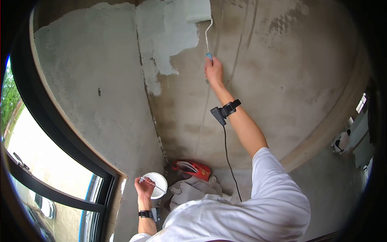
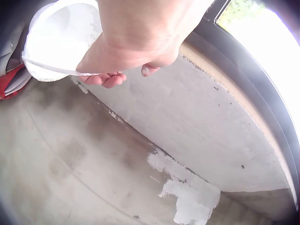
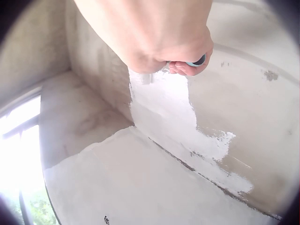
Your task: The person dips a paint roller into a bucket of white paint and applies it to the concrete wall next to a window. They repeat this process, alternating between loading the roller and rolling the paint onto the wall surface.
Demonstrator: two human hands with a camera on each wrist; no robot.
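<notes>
In the head view, my right hand point(image 1: 214, 71) grips the blue handle point(image 1: 209, 56) of a paint roller. The white roller head point(image 1: 199, 16) lies against the wall at the top, on a patch of pale wet-looking paint point(image 1: 177, 34). Low on the left, my left hand point(image 1: 144, 188) holds the handle of a white bucket point(image 1: 160, 177). From the left wrist, curled fingers of the left hand point(image 2: 136, 40) show at the bucket's handle, beside the bucket point(image 2: 58, 40). The right wrist view shows the right hand point(image 3: 154, 35) round the roller's handle point(image 3: 198, 61); its roller head point(image 3: 140, 78) is partly hidden.
A dark-framed window point(image 1: 52, 161) stands at the left, next to a grey-coated wall point(image 1: 92, 80). Below the corner lie a red bag point(image 1: 201, 170) and grey sheets point(image 1: 187, 191). A black cable point(image 1: 228, 157) hangs from the right wrist's camera.
</notes>
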